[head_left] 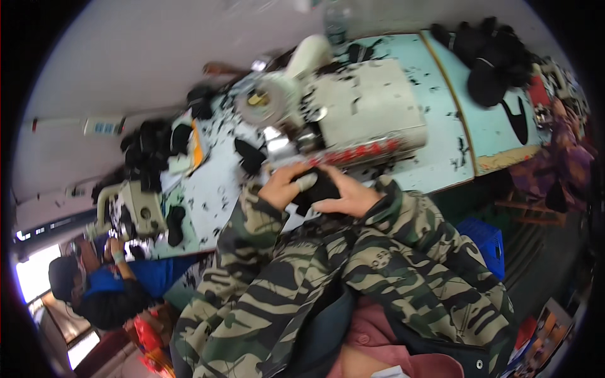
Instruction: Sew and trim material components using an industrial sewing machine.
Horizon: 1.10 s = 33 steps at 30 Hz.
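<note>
A small piece of black cloth [322, 188] is held between my two hands, close in front of my camouflage jacket. Fingers of my left hand [280, 188] grip its left side; the thumb has a pale wrap on it. On the right side my right hand [353, 194] is closed round the same cloth, thumb along the lower edge. Just beyond my hands is a cream sewing machine [372, 101], with a shiny metal part at its left end and red marks along its near side. Another black piece [250, 156] lies to the left of the machine.
Black scraps litter the pale tabletop [211, 170]. Black pieces are heaped at the left [154, 148] and far right [491, 63]. A second sewing machine [135, 208] stands at left, where a co-worker [120, 283] sits. Another person [558, 157] is at right. A blue crate [482, 246] is below the table.
</note>
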Motion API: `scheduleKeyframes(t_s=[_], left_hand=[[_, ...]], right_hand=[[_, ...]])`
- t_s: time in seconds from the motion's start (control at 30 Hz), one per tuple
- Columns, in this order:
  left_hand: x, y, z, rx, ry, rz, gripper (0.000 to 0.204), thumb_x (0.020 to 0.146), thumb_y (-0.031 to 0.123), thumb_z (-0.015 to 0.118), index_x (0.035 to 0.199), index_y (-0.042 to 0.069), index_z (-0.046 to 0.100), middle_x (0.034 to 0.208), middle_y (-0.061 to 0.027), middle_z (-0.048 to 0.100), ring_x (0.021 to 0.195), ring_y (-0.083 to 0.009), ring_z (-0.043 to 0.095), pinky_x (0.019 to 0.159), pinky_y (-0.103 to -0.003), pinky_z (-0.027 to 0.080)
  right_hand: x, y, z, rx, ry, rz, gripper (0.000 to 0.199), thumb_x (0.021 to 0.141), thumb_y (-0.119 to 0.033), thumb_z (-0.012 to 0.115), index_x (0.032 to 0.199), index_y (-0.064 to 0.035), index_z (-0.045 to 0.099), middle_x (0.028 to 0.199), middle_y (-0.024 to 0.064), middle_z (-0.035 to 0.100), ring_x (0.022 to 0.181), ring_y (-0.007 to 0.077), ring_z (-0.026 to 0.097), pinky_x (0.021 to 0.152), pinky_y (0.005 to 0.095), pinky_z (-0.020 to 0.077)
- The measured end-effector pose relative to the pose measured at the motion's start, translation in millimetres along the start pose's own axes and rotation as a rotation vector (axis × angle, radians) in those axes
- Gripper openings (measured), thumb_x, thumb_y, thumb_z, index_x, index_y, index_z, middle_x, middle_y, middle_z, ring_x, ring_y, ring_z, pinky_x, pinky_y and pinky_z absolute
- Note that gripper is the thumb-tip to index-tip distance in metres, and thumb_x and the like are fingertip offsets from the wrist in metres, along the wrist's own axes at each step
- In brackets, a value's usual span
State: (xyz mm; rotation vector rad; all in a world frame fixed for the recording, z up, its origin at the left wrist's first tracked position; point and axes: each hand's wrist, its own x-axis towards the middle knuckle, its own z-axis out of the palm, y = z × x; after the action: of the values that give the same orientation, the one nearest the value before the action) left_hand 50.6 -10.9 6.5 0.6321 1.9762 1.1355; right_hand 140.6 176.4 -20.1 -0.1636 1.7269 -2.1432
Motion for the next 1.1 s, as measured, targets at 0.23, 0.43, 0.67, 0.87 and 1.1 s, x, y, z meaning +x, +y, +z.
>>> scheduleKeyframes(t_s=[0.23,0.43,0.67,0.87,1.1], left_hand=[[3.9,-18.9,-1.1,-0.543,0.006,-0.266,0.039,0.090,0.023,0.052,0.119,-0.002,0.053,0.103,-0.0094,0.062,0.093,-0.0161,0.057,0.082,-0.027,0.044],[-7.3,-2.4,-7.3,-0.249,0.208,-0.034,0.032,0.086,0.017,0.050,0.113,0.000,0.055,0.098,-0.0148,0.062,0.090,-0.0208,0.058,0.081,-0.031,0.044],[-15.8,-7.9,-2.8,-0.212,0.349,0.001,0.022,0.085,0.010,0.049,0.102,-0.002,0.058,0.087,-0.0095,0.063,0.082,-0.0177,0.057,0.078,-0.031,0.044],[2.2,-9.2,-18.0,-0.325,0.185,-0.205,0.024,0.082,0.014,0.054,0.095,-0.005,0.062,0.078,-0.0120,0.064,0.073,-0.0166,0.058,0.070,-0.030,0.045],[23.4,-11.5,-36.8,0.028,0.008,-0.270,0.026,0.084,0.017,0.055,0.097,-0.004,0.063,0.082,-0.0088,0.065,0.076,-0.0154,0.058,0.072,-0.029,0.044]], right_hand=[[0.4,-10.8,7.6,-0.115,0.127,0.216,0.083,0.080,-0.033,0.066,0.137,0.0036,0.017,0.111,0.0201,0.049,0.087,0.0211,0.056,0.075,0.0303,0.0457],[15.9,-18.9,39.2,0.204,0.223,0.349,0.060,0.087,-0.022,0.057,0.134,-0.0030,0.025,0.094,0.0106,0.054,0.061,0.0143,0.056,0.045,0.0249,0.0442],[18.6,-21.2,41.4,0.463,0.161,0.466,0.040,0.090,-0.024,0.054,0.120,-0.0030,0.039,0.090,0.0102,0.056,0.062,0.0179,0.061,0.041,0.0277,0.0480],[17.9,-19.7,25.2,0.405,0.176,0.556,0.040,0.085,-0.030,0.061,0.112,-0.0026,0.051,0.088,0.0068,0.058,0.059,0.0115,0.056,0.045,0.0262,0.0484],[40.2,-4.8,-0.2,0.125,0.224,0.380,0.025,0.078,-0.024,0.068,0.077,0.0004,0.064,0.059,0.0058,0.060,0.049,0.0134,0.058,0.041,0.0245,0.0411]])
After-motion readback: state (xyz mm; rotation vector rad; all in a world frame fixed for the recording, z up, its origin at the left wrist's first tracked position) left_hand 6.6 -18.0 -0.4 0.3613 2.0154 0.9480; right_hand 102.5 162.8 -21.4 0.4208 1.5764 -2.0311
